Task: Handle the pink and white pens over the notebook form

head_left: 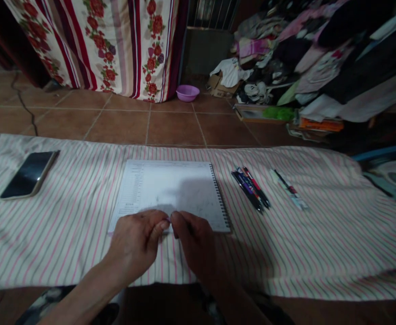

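My left hand [137, 237] and my right hand [195, 237] meet above the near edge of a spiral-bound notebook [170, 180]. Both are closed in a pinch, with thumbs and forefingers almost touching. A tiny purplish bit [168, 219] shows between the fingertips; its kind is too small to tell. The notebook lies with its wire binding on the right, and printed lines run down the left of its page. Right of it is a bunch of several pens [252, 188], and farther right a light-coloured pen [290, 189] with a dark end.
A striped cloth [82, 216] covers the low surface. On its left lies a smartphone [30, 175]. Beyond, on the tiled floor [123, 118], stand a purple basin [187, 93] by a floral curtain [106, 49] and a heap of clothes [268, 49].
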### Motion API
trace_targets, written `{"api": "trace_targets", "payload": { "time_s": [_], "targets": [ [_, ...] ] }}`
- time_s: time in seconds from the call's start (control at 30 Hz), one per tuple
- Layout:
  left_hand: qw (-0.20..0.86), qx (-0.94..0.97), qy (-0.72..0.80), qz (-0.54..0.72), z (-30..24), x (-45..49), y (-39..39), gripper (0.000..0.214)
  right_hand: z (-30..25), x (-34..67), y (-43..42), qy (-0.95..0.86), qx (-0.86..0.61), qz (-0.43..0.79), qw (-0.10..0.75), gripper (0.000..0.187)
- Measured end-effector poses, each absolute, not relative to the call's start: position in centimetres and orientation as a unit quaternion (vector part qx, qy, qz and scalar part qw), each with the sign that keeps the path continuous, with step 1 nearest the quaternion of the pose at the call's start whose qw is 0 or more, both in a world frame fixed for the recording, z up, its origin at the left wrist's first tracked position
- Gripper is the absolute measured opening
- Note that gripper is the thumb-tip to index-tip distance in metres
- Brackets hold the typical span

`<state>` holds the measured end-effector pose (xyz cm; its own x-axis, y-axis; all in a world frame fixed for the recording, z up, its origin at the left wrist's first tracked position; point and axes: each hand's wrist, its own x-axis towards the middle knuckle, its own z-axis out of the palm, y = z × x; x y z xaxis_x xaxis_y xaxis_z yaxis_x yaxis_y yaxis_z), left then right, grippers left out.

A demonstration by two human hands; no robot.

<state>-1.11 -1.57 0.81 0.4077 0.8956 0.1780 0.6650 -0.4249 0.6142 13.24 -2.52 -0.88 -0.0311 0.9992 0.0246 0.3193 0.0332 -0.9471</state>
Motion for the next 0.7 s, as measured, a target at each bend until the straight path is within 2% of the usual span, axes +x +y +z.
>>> {"api": "trace_targets", "payload": {
  "time_s": [0.1,0.17,0.27,0.37,0.47,0.7],
  "targets": [
    [0.333,0.772,0.490,0.231,1.1,-1.6,-1.4,0.038,-1.0,13.4,-2.6,-0.613,-0.560,0.397,0.393,0.038],
    [0.343,0.765,0.497,0.223,0.8,-1.7,-1.4,0.039,-1.5,13.5,-2.3,-0.618,-0.556,0.409,0.375,0.037],
    [0.251,0.787,0.512,0.234,-0.2,-1.4,-1.5,0.035,-2.4,13.5,-1.4,-0.597,-0.537,0.470,0.366,0.038],
    [0.146,0.807,0.517,0.246,-1.1,-1.0,-1.8,0.028,-2.9,13.4,-0.6,-0.538,-0.536,0.516,0.397,0.038],
    [0.058,0.814,0.503,0.285,-1.7,-1.1,-2.0,0.030,-2.9,13.3,-0.5,-0.501,-0.533,0.543,0.412,0.039],
    [-0.071,0.825,0.493,0.266,-1.8,-1.1,-1.5,0.024,-2.2,12.7,-0.1,-0.362,-0.509,0.668,0.405,0.043]
  ]
}}
